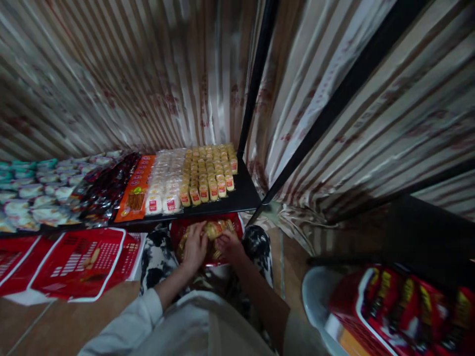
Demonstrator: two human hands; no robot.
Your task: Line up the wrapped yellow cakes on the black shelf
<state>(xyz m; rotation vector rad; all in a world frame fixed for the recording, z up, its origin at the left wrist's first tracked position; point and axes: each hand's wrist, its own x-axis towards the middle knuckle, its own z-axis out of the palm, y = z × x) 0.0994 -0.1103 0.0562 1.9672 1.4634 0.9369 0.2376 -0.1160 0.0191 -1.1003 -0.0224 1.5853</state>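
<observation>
Striped shiny curtains (122, 74) hang all around like walls. Black poles (256, 79) stand up between them. A low black shelf (243, 195) sits in the corner. The floor (67, 321) is brown tile. The light is dim.

Two hands in view, left hand (193, 247) and right hand (229, 245), both in one red bag (183, 228). One orange packet (136, 190) lies on the shelf (243, 195). Yellow packs (210, 170): too many to count. One white bowl (315, 294), near right.

Dim, blurred — edges warped
</observation>
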